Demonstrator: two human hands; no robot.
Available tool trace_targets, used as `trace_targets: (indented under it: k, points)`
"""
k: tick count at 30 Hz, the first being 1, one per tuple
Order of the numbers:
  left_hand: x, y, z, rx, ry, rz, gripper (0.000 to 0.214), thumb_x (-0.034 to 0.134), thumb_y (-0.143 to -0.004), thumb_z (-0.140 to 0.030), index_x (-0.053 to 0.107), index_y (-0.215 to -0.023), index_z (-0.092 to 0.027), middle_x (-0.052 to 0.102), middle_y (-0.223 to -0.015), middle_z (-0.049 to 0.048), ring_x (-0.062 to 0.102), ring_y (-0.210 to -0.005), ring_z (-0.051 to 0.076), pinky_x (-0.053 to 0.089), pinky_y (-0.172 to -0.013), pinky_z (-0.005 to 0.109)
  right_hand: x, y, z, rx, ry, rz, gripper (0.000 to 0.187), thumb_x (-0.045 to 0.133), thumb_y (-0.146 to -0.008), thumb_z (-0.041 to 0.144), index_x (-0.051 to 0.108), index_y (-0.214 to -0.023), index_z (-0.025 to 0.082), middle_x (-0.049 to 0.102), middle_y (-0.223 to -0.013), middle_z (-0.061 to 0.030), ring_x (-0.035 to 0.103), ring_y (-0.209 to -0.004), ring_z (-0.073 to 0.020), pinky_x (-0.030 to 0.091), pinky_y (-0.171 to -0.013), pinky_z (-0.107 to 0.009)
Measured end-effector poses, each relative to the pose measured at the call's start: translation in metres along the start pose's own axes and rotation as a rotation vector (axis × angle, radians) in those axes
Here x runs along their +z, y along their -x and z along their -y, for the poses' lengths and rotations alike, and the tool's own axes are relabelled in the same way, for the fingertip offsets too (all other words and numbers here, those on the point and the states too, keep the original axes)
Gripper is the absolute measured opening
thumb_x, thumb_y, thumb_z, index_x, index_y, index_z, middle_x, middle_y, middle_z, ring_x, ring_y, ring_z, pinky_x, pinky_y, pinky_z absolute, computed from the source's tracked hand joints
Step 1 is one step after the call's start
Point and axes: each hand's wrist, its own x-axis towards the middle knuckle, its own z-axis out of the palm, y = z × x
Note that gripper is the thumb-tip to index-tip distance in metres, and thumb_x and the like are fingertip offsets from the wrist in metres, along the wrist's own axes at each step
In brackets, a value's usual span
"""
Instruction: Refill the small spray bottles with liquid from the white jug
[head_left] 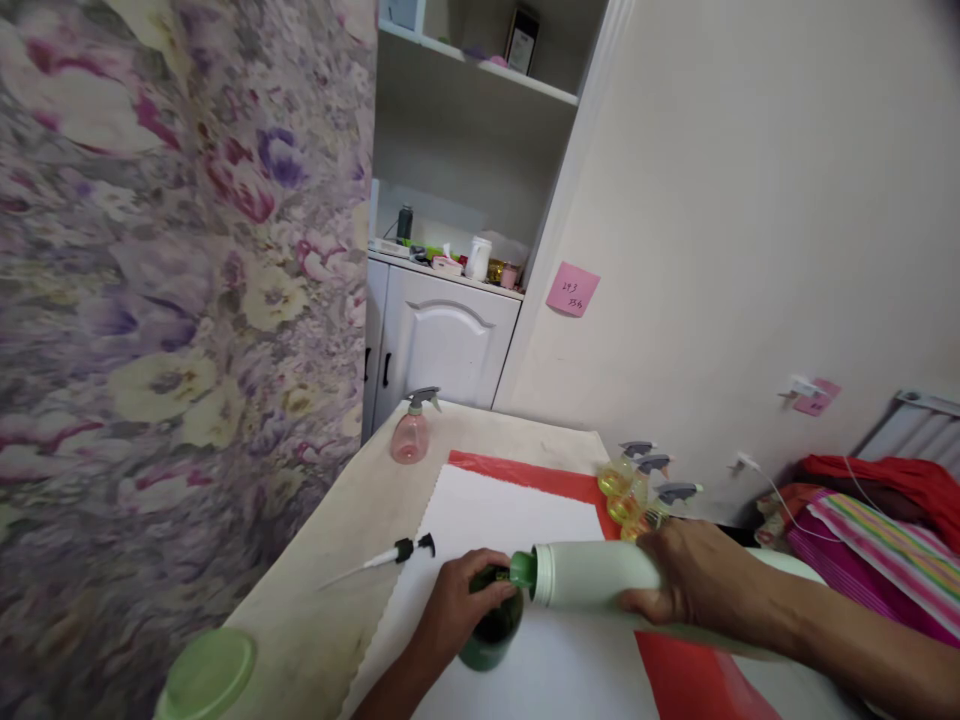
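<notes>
My left hand [466, 598] is closed round the neck of a dark green bottle [486, 650], which stands on white paper. My right hand [679, 578] grips a large pale green bottle [585, 575] tipped on its side, its open mouth facing left. Between that mouth and the dark bottle's neck is something translucent green [523, 570]; it looks like liquid, but I cannot tell for sure. Left of the hands lies a pump dispenser top [390, 555] with a black head and white stem. A round pale green cap [210, 668] sits at the lower left.
A pink spray bottle [410, 435] stands at the table's far left. Several spray bottles with yellow liquid [628, 492] stand by the wall on the right. Red sheeting [517, 474] shows under the white paper [495, 505]. A floral curtain [180, 300] hangs at the left.
</notes>
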Motion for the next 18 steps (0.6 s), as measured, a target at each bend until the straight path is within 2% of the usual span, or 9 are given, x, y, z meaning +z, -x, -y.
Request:
trace_targets:
  k: [18]
  points:
    - [0.0005, 0.0006, 0.0018, -0.006, 0.012, 0.007, 0.017, 0.068, -0.071, -0.022, 0.074, -0.086, -0.021, 0.075, -0.088, 0.0028, 0.066, -0.084, 0.022, 0.049, -0.080, 0.030, -0.0021, 0.0011, 0.0014, -0.006, -0.007, -0.006, 0.045, 0.058, -0.077, 0.059, 0.071, -0.073, 0.016, 0.075, -0.070, -0.0140, 0.071, -0.064, -0.0328, 0.030, -0.050, -0.029]
